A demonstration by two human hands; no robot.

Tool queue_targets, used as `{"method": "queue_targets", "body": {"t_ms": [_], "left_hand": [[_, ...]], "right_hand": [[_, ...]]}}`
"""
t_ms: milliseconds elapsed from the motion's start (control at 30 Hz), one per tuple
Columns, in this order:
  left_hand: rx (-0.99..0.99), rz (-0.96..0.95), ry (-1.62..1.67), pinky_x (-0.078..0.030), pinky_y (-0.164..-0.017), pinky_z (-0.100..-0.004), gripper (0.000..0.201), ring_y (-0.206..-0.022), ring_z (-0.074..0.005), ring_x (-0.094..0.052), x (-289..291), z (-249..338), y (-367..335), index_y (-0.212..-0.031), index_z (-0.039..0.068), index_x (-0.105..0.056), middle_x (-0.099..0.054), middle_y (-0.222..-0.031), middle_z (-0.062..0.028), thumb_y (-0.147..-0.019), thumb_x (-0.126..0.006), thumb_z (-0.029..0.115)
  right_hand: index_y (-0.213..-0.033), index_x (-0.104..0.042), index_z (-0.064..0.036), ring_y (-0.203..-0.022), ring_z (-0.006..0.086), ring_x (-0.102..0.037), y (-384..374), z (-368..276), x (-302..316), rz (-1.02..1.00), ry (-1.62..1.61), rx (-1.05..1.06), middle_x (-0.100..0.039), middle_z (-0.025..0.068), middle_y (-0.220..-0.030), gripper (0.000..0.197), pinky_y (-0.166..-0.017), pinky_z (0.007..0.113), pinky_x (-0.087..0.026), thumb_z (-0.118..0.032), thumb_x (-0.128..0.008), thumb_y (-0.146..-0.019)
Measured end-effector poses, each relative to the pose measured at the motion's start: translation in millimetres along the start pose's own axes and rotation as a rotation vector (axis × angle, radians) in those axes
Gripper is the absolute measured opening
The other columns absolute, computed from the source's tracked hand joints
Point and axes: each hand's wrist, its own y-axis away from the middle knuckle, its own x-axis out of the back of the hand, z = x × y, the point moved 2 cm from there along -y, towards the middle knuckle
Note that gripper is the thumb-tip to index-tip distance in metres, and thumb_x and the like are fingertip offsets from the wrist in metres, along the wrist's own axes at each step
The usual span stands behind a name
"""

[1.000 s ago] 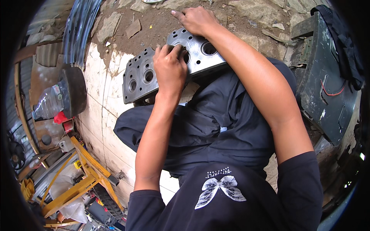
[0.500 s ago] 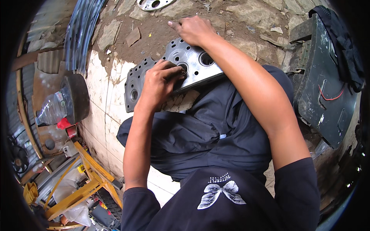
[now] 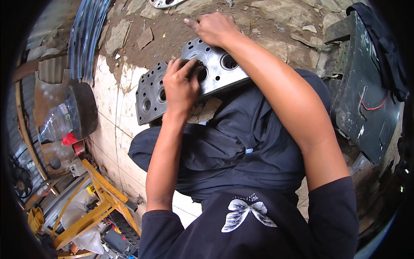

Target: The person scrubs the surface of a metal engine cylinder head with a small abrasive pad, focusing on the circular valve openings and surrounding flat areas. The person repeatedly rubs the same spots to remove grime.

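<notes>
A grey metal cylinder head point(image 3: 215, 82) with round ports and bolt holes lies slanted in front of my folded legs. My left hand point(image 3: 181, 84) is over its middle, fingers curled together at the far side of a round port. Whatever they pinch, if anything, is too dark and small to make out. My right hand point(image 3: 213, 29) rests on the far edge, its thumb stretched out to the left and the other fingers bent down over the rim, their tips hidden. My right forearm covers the right end of the part.
A dark green metal box point(image 3: 366, 95) with a black cloth point(image 3: 381, 47) stands at right. To the left are a large plastic bottle point(image 3: 58, 121), a yellow frame point(image 3: 101, 203) and clear corrugated sheet point(image 3: 88, 39). A flat metal piece point(image 3: 166, 3) lies at the far edge.
My left hand has shifted off the round port toward the far side, uncovering that port and another one to its left. My right hand stays on the far edge.
</notes>
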Motion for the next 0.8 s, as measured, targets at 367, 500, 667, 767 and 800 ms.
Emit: {"method": "queue_targets", "body": {"t_ms": [367, 500, 667, 767, 800], "left_hand": [[-0.054, -0.291, 0.193, -0.057, -0.078, -0.0412, 0.025, -0.086, -0.0313, -0.069, 33, -3, 7, -0.108, 0.001, -0.082, -0.074, -0.095, -0.0126, -0.083, -0.084, 0.003], [-0.084, -0.271, 0.213, -0.056, -0.078, -0.0414, 0.026, -0.086, -0.033, -0.068, 26, -2, 1, -0.108, 0.002, -0.082, -0.074, -0.094, -0.0124, -0.082, -0.083, 0.002], [-0.06, -0.144, 0.179, -0.057, -0.079, -0.0394, 0.025, -0.087, -0.0323, -0.071, 7, -1, -5, -0.107, 0.003, -0.082, -0.075, -0.096, -0.0135, -0.082, -0.084, 0.002], [-0.06, -0.089, 0.086, -0.056, -0.077, -0.0412, 0.025, -0.085, -0.0344, -0.07, 2, 0, -8, -0.107, 0.002, -0.083, -0.076, -0.098, -0.0146, -0.082, -0.084, 0.004], [-0.071, -0.065, 0.038, -0.056, -0.077, -0.0414, 0.024, -0.086, -0.0345, -0.07, 1, 0, -8, -0.107, 0.002, -0.083, -0.076, -0.098, -0.0147, -0.082, -0.084, 0.004]], "right_hand": [[-0.122, -0.08, -0.0092, -0.123, 0.0469, -0.07, 7, 0, 4, -0.028, 0.02, 0.0, -0.076, 0.0266, -0.124, 0.079, -0.113, 0.064, -0.047, -0.074, -0.036, -0.108], [-0.121, -0.08, -0.0089, -0.124, 0.0463, -0.07, 6, -3, 2, -0.044, 0.016, 0.001, -0.076, 0.0259, -0.125, 0.08, -0.113, 0.063, -0.047, -0.074, -0.036, -0.108], [-0.124, -0.08, -0.0073, -0.128, 0.0438, -0.068, 8, -9, 0, -0.075, 0.072, 0.0, -0.076, 0.0234, -0.129, 0.079, -0.114, 0.061, -0.046, -0.071, -0.037, -0.109], [-0.121, -0.08, -0.0092, -0.126, 0.0459, -0.069, 7, -2, 0, -0.049, 0.069, 0.009, -0.076, 0.0259, -0.124, 0.08, -0.112, 0.065, -0.046, -0.074, -0.035, -0.108], [-0.121, -0.08, -0.0092, -0.125, 0.046, -0.069, 6, 1, 0, -0.028, 0.07, 0.009, -0.076, 0.0261, -0.124, 0.08, -0.112, 0.065, -0.046, -0.074, -0.034, -0.108]]}}
